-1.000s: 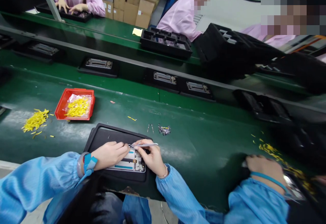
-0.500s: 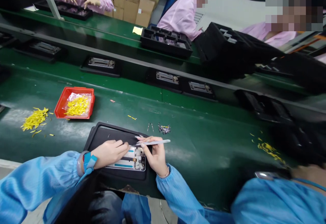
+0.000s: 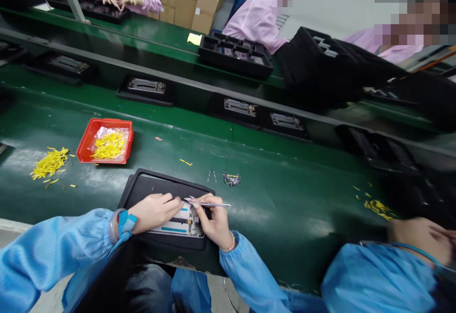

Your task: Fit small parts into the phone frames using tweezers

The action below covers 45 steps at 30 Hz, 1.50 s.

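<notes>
An opened phone (image 3: 174, 226) with bare inner parts and blue strips lies on a black tray (image 3: 142, 184) in front of me. My left hand (image 3: 156, 213) rests over the phone's left part, its closed fingers gripping the far edge. My right hand (image 3: 214, 220) is closed around slim pale tweezers (image 3: 215, 204), held nearly level above the phone's right end. Their tips meet the phone's far edge close to my left fingertips. My fingers hide the exact point of contact.
Behind left stands a red bin (image 3: 83, 149) of yellow strips, beside a loose yellow pile (image 3: 50, 163). Small dark parts (image 3: 231, 178) lie beyond my right hand. Phones on trays (image 3: 147, 86) line the belt. At right, a co-worker's hand (image 3: 420, 239) is close by.
My right hand has turned the tweezers, which now show edge-on and lower at their rear end. My left hand stays on the phone. The co-worker's hand at right has come further into view.
</notes>
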### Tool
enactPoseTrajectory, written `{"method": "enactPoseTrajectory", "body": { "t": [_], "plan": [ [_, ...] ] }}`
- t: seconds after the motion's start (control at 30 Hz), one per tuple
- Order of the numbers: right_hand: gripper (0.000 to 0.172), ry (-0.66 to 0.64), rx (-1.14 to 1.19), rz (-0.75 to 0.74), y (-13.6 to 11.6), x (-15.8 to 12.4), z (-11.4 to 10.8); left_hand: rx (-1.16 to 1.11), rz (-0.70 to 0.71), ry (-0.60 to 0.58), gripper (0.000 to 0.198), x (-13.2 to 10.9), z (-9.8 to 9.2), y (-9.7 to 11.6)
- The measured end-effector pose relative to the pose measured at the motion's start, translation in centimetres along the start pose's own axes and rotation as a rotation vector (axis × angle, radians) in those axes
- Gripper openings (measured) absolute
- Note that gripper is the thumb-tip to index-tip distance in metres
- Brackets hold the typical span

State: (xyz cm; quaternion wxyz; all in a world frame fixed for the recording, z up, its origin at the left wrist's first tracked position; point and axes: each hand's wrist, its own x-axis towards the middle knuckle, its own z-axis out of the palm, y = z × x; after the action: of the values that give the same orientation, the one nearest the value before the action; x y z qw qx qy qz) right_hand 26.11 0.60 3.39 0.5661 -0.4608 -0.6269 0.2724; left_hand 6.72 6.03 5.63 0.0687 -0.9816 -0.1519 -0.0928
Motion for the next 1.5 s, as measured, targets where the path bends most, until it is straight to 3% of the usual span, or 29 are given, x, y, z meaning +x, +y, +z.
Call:
{"method": "enactPoseTrajectory", "body": {
  "t": [0.33, 0.6, 0.87, 1.1, 1.5],
  "plan": [
    [0.017, -0.101, -0.047, -0.059, -0.17, 0.32, -0.17, -0.010, 0.002, -0.053, 0.023, 0.13, 0.04, -0.04],
    [0.016, 0.001, 0.016, 0.011, -0.22, 0.01, -0.04, -0.036, -0.002, -0.094, 0.022, 0.12, 0.02, -0.14],
    [0.018, 0.009, 0.003, -0.010, -0.43, 0.02, -0.09, -0.046, -0.009, -0.004, 0.020, 0.03, 0.37, 0.01],
    [0.019, -0.053, -0.028, -0.048, -0.37, 0.23, -0.11, -0.047, 0.004, 0.027, 0.019, -0.08, 0.49, 0.04],
    [0.025, -0.199, -0.225, -0.119, -0.99, 0.06, 0.18, -0.044, 0.001, -0.030, 0.021, 0.19, -0.13, 0.12]
  ]
}}
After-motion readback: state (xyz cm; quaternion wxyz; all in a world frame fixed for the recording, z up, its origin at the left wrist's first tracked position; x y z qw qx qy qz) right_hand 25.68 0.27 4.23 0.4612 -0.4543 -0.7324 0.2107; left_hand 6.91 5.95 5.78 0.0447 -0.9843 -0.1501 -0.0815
